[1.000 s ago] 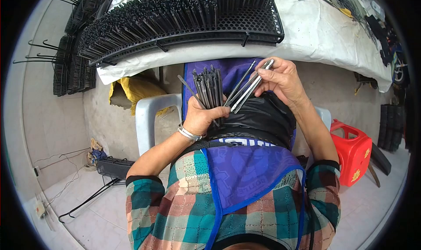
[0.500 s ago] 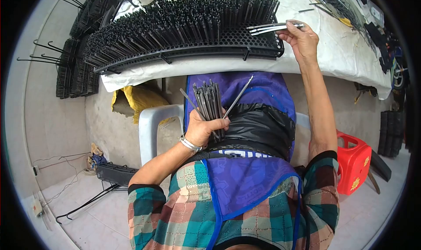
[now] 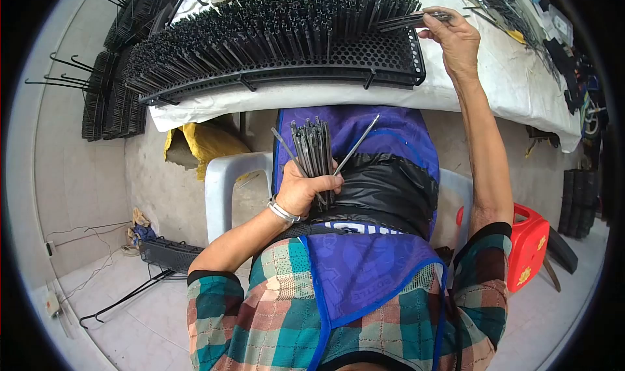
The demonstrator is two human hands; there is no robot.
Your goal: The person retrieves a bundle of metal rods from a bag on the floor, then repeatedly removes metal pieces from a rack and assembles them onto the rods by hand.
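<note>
My left hand is closed around a bundle of thin dark metal rods above my lap. Two rods splay out of that bundle, one to each side. At the right end of the rack, my right hand pinches a few more dark rods, which point left toward the standing ones. A long black perforated rack lies across the table edge, packed with upright dark rods. Bare holes show along its front right part. Whether the pinched rods touch the rack is hard to see.
White cloth covers the table, with loose dark strands at the far right. Racks with hooks hang at left. A yellow sack, a red stool and a black rack stand below.
My right hand has shifted slightly up and right, and its rods now look dark instead of shiny. My left hand keeps its bundle, nearly still.
</note>
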